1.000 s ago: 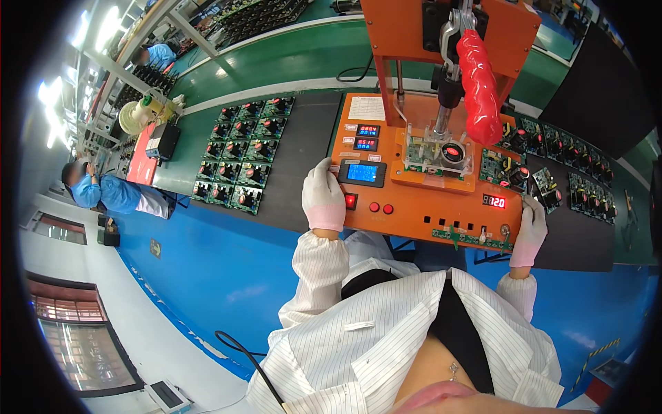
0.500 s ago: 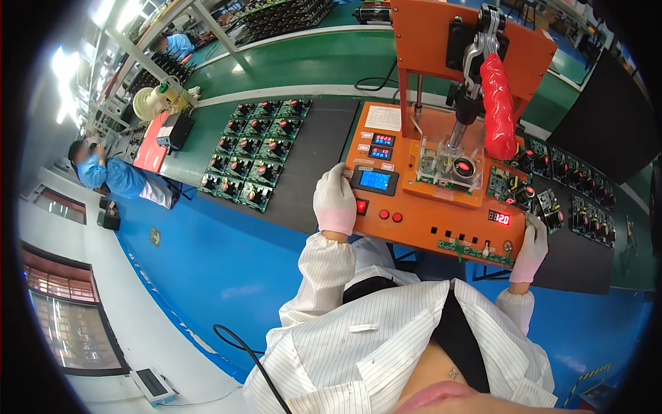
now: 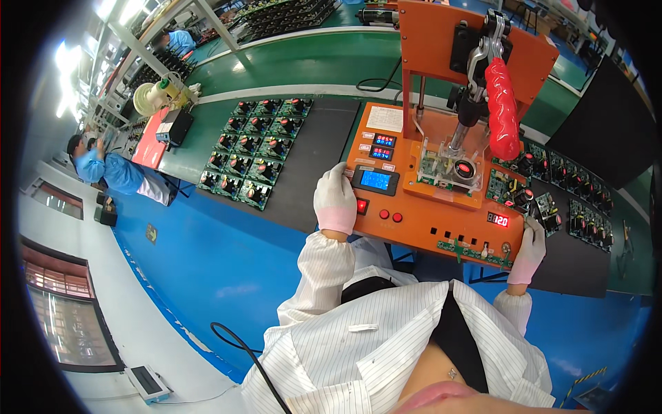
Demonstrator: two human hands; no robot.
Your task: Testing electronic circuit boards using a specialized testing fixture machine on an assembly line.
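Note:
My left hand (image 3: 335, 200), in a white glove with a pink cuff, rests against the left edge of an orange test fixture (image 3: 420, 219), beside its blue-lit screen (image 3: 375, 180). Its fingers are extended and hold nothing. At the fixture's front right corner lies my right hand (image 3: 529, 252), gloved alike, fingers stretched along the side. A circuit board (image 3: 441, 165) sits under the clear plate in the fixture's nest. Above it stands a toggle clamp with a red handle (image 3: 503, 110). Another circuit board (image 3: 507, 190) lies on the fixture's right part.
Rows of circuit boards (image 3: 249, 153) lie on the dark mat left of the fixture. More boards (image 3: 589, 224) lie to its right, near a black panel (image 3: 607, 124). A fan (image 3: 148, 99) stands far left. A person in blue (image 3: 110, 169) is beyond the bench's left end.
The readings on the fixture's small displays have changed. Both my hands stay at the fixture's edges. The whole view has shifted slightly.

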